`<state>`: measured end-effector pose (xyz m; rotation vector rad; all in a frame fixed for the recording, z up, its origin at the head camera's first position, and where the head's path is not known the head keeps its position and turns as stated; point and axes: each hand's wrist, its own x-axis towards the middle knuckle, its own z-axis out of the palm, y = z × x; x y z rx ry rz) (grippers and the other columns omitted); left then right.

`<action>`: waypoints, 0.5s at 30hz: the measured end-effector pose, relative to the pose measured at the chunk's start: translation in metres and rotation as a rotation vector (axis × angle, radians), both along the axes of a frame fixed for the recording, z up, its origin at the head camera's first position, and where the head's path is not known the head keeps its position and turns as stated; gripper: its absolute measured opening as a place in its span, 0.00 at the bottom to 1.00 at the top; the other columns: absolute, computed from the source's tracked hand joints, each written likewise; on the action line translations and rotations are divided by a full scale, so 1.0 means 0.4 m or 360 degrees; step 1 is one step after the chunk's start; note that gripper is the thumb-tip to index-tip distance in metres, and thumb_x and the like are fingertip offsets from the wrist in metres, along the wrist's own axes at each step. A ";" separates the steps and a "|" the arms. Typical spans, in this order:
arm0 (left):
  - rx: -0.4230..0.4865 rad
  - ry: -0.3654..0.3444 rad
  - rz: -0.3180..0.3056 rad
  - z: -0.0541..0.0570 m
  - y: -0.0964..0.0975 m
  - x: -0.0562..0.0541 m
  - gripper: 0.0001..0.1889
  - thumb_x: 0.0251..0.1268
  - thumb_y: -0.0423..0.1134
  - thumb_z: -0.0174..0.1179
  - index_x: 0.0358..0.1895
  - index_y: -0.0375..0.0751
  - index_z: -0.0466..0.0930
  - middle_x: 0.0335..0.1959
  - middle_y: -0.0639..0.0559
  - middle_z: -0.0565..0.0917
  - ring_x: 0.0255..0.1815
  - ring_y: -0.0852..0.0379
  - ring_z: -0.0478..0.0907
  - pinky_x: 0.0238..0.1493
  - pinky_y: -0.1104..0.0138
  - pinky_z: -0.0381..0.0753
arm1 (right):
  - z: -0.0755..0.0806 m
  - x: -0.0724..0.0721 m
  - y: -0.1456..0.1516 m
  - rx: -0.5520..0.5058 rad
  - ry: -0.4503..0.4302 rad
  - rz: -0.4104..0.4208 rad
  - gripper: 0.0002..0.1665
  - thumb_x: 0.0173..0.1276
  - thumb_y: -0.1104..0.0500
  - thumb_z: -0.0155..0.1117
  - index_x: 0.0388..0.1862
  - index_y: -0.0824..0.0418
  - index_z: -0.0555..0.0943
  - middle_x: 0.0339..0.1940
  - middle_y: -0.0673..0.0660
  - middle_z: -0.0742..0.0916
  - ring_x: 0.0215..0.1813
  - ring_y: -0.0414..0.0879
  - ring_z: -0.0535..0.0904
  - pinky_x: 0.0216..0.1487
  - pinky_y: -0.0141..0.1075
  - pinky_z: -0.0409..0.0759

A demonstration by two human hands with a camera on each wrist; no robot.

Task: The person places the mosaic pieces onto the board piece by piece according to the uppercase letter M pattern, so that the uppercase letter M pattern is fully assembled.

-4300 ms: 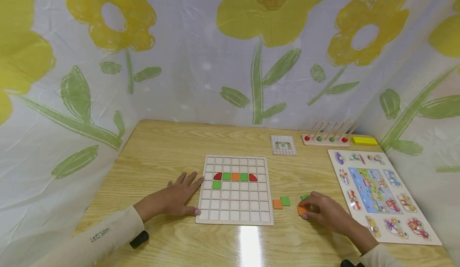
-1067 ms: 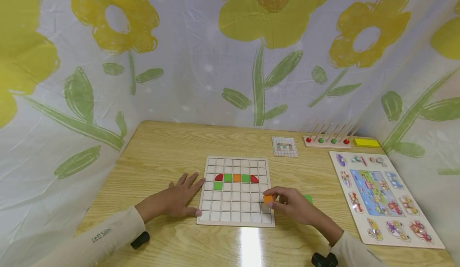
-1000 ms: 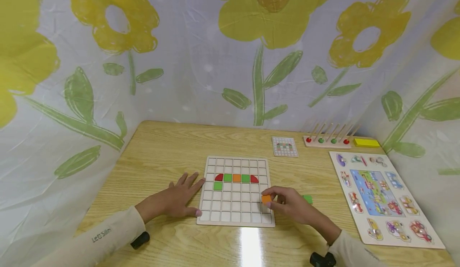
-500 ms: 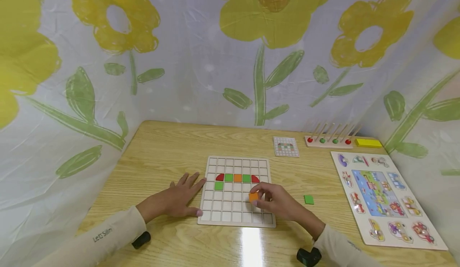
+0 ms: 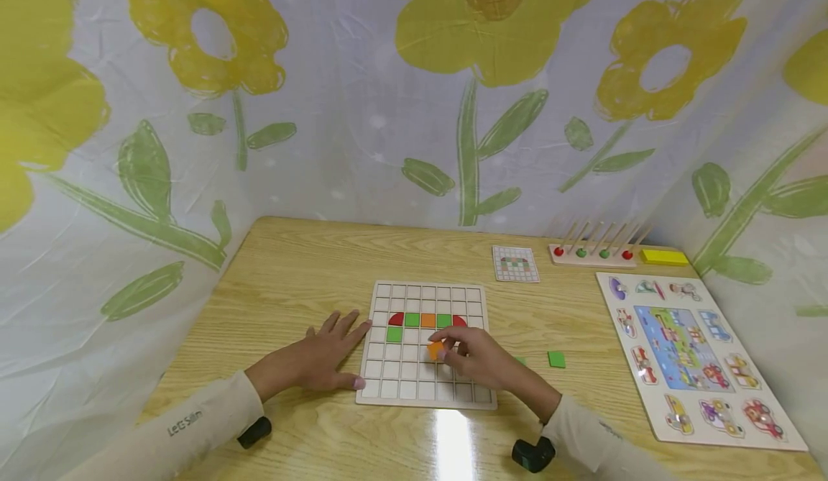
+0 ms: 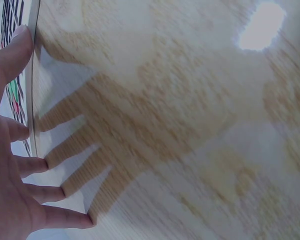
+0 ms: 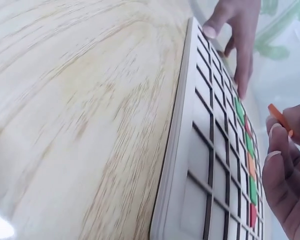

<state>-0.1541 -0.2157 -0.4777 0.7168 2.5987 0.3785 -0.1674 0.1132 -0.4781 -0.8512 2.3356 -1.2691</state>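
From above, the head view faces forward-down over the tabletop (image 5: 291,265); both close, tilted wrist views share its gridded board (image 5: 407,390).

The left arm (image 5: 213,413) extends forward, left fingers (image 5: 344,321) spread, while the right fingers (image 5: 449,333) curl in a pinch.

Table (image 5: 291,272) — seemingly wooden — under gridded board (image 5: 407,371)
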 end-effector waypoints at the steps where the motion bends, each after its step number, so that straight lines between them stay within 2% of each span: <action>1: 0.0000 -0.0001 -0.0001 0.001 0.000 0.000 0.52 0.65 0.67 0.59 0.82 0.42 0.46 0.82 0.33 0.45 0.79 0.23 0.42 0.61 0.22 0.54 | 0.000 -0.001 -0.005 0.0008 0.0000 -0.0001 0.16 0.75 0.65 0.59 0.59 0.64 0.81 0.38 0.52 0.83 0.22 0.33 0.70 0.25 0.27 0.72; 9: 0.0004 -0.0001 -0.0012 0.006 0.001 0.001 0.52 0.65 0.66 0.59 0.82 0.42 0.46 0.82 0.32 0.45 0.79 0.23 0.42 0.61 0.22 0.54 | -0.006 -0.012 -0.035 0.0010 0.0015 -0.0027 0.12 0.74 0.62 0.63 0.54 0.61 0.82 0.37 0.53 0.84 0.24 0.35 0.72 0.28 0.28 0.72; 15: 0.0001 0.0006 -0.0013 0.002 0.000 -0.001 0.52 0.65 0.66 0.59 0.82 0.42 0.47 0.82 0.33 0.45 0.79 0.23 0.42 0.61 0.22 0.55 | -0.010 -0.017 -0.058 -0.0002 -0.0035 -0.0043 0.13 0.70 0.62 0.67 0.52 0.62 0.84 0.35 0.52 0.84 0.24 0.35 0.72 0.27 0.27 0.72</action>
